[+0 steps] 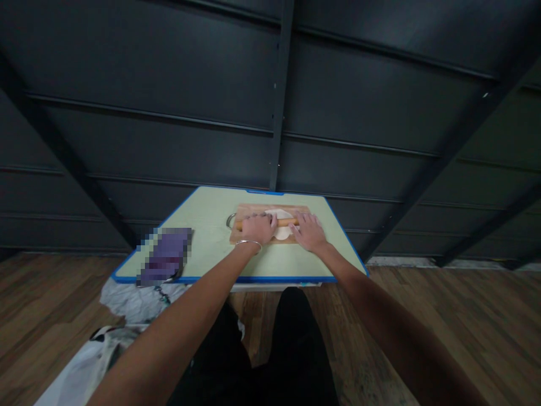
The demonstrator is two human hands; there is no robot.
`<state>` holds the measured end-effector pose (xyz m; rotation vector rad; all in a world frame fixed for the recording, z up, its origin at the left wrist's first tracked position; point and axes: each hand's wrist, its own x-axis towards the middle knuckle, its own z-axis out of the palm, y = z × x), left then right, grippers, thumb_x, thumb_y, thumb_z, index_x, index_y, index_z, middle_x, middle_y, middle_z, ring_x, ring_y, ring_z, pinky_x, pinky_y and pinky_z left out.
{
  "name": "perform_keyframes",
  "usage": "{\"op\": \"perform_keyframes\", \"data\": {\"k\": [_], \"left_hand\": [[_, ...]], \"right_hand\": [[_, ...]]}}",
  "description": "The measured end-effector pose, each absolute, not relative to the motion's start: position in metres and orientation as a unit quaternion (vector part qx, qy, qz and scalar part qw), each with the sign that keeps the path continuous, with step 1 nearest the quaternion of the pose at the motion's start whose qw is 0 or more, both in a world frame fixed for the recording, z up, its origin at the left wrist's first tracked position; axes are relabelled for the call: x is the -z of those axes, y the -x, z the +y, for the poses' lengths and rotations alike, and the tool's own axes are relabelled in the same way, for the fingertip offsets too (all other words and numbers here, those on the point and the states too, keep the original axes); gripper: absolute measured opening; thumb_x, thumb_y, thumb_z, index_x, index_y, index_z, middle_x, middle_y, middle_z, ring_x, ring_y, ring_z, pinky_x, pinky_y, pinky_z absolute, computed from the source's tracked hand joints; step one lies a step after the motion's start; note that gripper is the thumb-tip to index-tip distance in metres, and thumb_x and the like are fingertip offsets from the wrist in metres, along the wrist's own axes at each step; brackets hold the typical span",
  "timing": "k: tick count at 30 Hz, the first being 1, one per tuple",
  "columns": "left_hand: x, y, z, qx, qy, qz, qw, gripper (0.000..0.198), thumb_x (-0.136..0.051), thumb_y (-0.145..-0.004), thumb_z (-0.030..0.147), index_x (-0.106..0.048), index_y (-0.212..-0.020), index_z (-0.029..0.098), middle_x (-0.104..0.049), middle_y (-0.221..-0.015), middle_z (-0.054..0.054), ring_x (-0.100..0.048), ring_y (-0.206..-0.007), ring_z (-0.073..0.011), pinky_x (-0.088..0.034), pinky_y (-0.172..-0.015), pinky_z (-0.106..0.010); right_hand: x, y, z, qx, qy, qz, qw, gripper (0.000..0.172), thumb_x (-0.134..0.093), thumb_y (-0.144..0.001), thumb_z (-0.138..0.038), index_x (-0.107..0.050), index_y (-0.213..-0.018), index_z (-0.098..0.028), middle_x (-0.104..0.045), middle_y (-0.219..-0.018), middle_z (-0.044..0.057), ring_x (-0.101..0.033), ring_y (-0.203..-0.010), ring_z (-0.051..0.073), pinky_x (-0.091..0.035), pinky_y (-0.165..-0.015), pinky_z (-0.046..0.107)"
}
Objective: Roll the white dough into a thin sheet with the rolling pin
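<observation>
A wooden rolling pin (282, 223) lies across a flat round of pale dough (279, 215) on a wooden board (245, 212). My left hand (257, 227) rests on the pin's left end, fingers curled over it, a thin bangle on the wrist. On the pin's right end my right hand (309, 230) presses down with fingers stretched flat. The board sits at the far middle of a small pale green table with a blue rim (270, 278).
A blurred purple object (165, 256) lies on the table's near left corner. Crumpled white cloth (135, 301) sits on the wooden floor below it. A dark panelled wall (270, 113) rises right behind the table. My dark-clothed legs are under the near edge.
</observation>
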<state>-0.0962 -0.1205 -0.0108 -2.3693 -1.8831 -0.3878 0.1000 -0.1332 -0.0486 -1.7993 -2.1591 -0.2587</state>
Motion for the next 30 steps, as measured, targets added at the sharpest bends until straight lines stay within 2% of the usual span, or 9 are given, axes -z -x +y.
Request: {"op": "perform_keyframes", "data": {"k": [7,17,26,30], "left_hand": [[0.013,0.099,-0.127,0.129,0.789,-0.599,0.051,0.058,-0.029,-0.109,0.043,-0.075,-0.117,0.01,-0.076,-0.116,-0.021,-0.071,-0.108,-0.0345,-0.052,-0.086,-0.043],[0.016,0.1,-0.134,0.138,0.805,-0.573,0.068,0.055,-0.026,-0.11,0.041,-0.072,-0.118,0.011,-0.074,-0.119,-0.019,-0.067,-0.112,-0.034,-0.051,-0.088,-0.044],[0.019,0.105,-0.136,0.135,0.816,-0.56,0.058,0.051,-0.023,-0.11,0.033,-0.067,-0.124,0.012,-0.073,-0.124,-0.018,-0.067,-0.115,-0.0325,-0.05,-0.096,-0.046],[0.013,0.119,-0.13,0.095,0.866,-0.49,0.034,0.045,-0.03,-0.107,0.028,-0.062,-0.134,0.014,-0.066,-0.14,-0.018,-0.061,-0.13,-0.0306,-0.046,-0.109,-0.047]], "right_hand": [[0.054,-0.104,-0.138,0.101,0.612,-0.767,0.163,0.074,-0.048,-0.104,-0.062,-0.042,-0.159,-0.011,-0.054,-0.154,0.019,-0.047,-0.14,0.032,-0.026,-0.121,0.047],[0.056,-0.107,-0.147,0.09,0.607,-0.774,0.156,0.084,-0.051,-0.101,-0.068,-0.039,-0.161,-0.011,-0.049,-0.158,0.021,-0.041,-0.145,0.034,-0.022,-0.124,0.05],[0.056,-0.107,-0.152,0.104,0.599,-0.777,0.164,0.084,-0.05,-0.101,-0.069,-0.042,-0.159,-0.009,-0.052,-0.154,0.022,-0.045,-0.14,0.035,-0.026,-0.121,0.049],[0.059,-0.107,-0.151,0.101,0.595,-0.78,0.166,0.082,-0.051,-0.101,-0.068,-0.042,-0.159,-0.01,-0.05,-0.156,0.022,-0.043,-0.142,0.035,-0.024,-0.122,0.049]]}}
